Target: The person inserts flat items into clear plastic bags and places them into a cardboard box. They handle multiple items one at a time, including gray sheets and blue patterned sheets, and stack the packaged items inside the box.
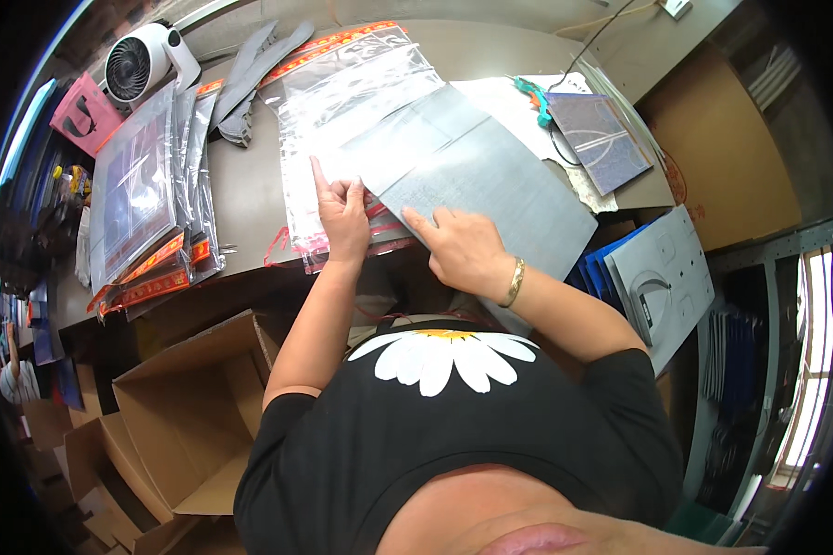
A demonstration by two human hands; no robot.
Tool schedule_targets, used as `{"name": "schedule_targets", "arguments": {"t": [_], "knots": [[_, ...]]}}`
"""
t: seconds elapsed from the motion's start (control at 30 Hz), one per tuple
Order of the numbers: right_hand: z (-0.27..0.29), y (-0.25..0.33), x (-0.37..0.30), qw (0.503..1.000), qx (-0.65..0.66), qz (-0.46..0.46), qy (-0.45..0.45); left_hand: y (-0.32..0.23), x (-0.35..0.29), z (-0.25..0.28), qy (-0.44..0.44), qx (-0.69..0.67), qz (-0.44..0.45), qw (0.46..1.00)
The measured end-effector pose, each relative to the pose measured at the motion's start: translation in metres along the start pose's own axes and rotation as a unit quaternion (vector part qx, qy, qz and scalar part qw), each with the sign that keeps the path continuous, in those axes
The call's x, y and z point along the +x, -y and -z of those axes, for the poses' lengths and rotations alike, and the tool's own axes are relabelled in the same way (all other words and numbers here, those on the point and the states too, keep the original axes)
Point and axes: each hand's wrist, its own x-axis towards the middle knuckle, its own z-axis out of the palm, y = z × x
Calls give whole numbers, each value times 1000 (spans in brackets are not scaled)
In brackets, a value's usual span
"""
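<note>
A grey flat folder (491, 176) lies slantwise on the table, its upper left part over a stack of clear plastic bags (329, 139). My right hand (467, 250), with a gold band at the wrist, grips the folder's near left edge, fingers on top; its thumb is mostly hidden. Just left of the folder's corner, my left hand (344, 217) rests over the bags. Its index finger is stretched out and its thumb side lies close to the folder's edge. Red trim shows along the bags' near edge.
At the left stands a pile of bagged folders (139, 194) behind which are a white fan (139, 65) and a pink box (85, 113). A dark folder (602, 139) lies at the right. Below the table are open cardboard boxes (194, 398) and grey folders (666, 268).
</note>
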Motion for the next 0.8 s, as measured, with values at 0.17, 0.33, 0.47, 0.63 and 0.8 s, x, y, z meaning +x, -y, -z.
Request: {"name": "schedule_targets", "arguments": {"t": [0.17, 0.33, 0.47, 0.63, 0.8], "knots": [[-14, -11, 1, 991, 38, 14, -126, -6, -9, -19, -3, -46, 54, 997], [-11, 6, 13, 993, 61, 14, -101, -38, 41, -31, -26, -132, 185, 974], [28, -42, 43, 946, 133, 21, -296, -51, 100, -2, 58, -109, 33, 992], [76, -189, 81, 792, 453, -310, -268, -95, 151, 30, 192, -136, 119, 965], [34, -221, 90, 591, 762, -252, -85, -40, 149, 37, 135, -62, 319, 936]]}}
